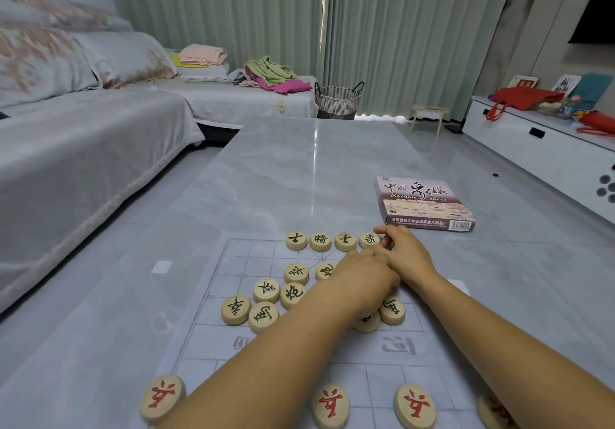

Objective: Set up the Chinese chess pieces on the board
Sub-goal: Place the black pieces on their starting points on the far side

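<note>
Four round, pale wooden pieces [320, 241] abreast on flat gridded board [239, 262].

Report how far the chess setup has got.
Done: four black pieces line the far edge of the board, and red pieces stand in a near row. In hand: the right hand is at the row's right end; the left hand is over the loose black pieces. Left: that scattered cluster mid-board needs placing; whether more red pieces remain is out of view.

Pale wooden black-lettered pieces [296, 240] and red-lettered pieces [330, 405]; whitish board [239, 255] with grey grid lines; grey marbled table [299, 169]; pink-purple box [422, 204]; pale green curtains [233, 12].
</note>
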Demonstrator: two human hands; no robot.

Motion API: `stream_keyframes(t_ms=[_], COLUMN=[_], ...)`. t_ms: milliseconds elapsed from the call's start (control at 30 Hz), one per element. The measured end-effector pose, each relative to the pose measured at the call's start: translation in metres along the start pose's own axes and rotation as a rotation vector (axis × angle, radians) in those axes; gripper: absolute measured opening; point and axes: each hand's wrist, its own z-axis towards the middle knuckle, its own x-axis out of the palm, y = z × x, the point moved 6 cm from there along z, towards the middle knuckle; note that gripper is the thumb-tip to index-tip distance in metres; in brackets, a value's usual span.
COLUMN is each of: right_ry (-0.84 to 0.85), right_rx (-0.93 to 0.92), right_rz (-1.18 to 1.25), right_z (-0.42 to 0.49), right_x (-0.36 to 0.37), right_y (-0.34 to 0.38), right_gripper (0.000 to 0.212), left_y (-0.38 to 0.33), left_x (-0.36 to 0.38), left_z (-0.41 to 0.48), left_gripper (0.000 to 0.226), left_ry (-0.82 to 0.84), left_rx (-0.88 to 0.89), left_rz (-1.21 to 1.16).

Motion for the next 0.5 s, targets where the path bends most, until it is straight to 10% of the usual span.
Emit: stream_keyframes(t_ms=[233,500], right_ry=[-0.015,-0.002], right_rx=[-0.03,-0.028], right_rz=[-0.041,-0.089], right_z=[-0.001,-0.001], right_x=[0.0,0.001], right_y=[0.001,0.002], right_gripper=[0.043,0.045], left_y=[0.062,0.181], left_x=[-0.024,0.015], left_z=[-0.028,-0.079], left_gripper=[0.026,0.029], left_ry=[-0.312,-0.305], left_rx=[-0.286,-0.775], left_rz=[-0.225,-0.383])
